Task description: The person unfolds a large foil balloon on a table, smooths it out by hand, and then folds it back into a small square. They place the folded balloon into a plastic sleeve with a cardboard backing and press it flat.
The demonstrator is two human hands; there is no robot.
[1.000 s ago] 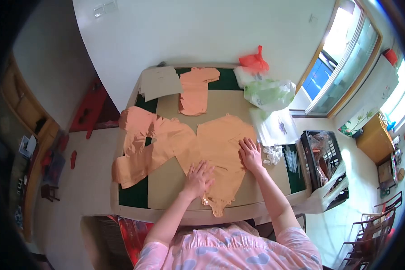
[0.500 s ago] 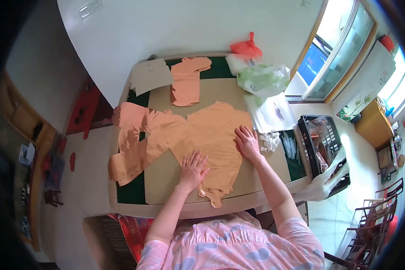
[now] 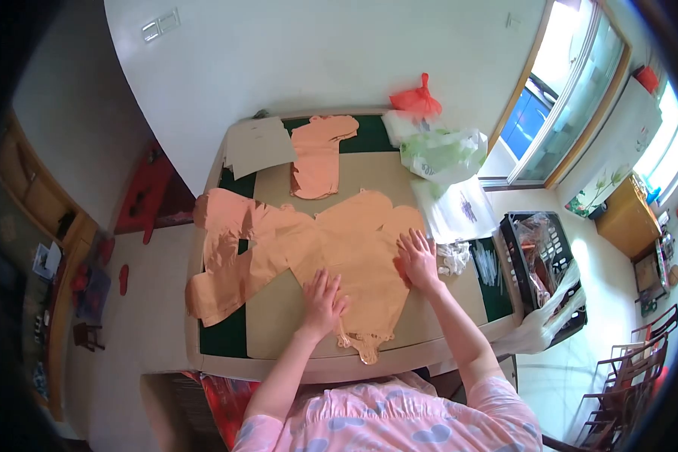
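From the middle of the bench (image 3: pixel 233 367) to its front edge, the orange foil sheet (image 3: pixel 364 256) is touched by the left hand (image 3: pixel 323 305) and right hand (image 3: pixel 418 261), spread palm-down, apparently so it is kept flat.

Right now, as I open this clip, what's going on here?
A person has both bare hands on a large, flat orange foil-like piece spread over a tan board on a table. The left hand lies near its lower-left edge, the right hand on its right edge; neither grips it. Beyond lies a smaller orange piece beside grey-beige sheets. A black crate sits to the right.
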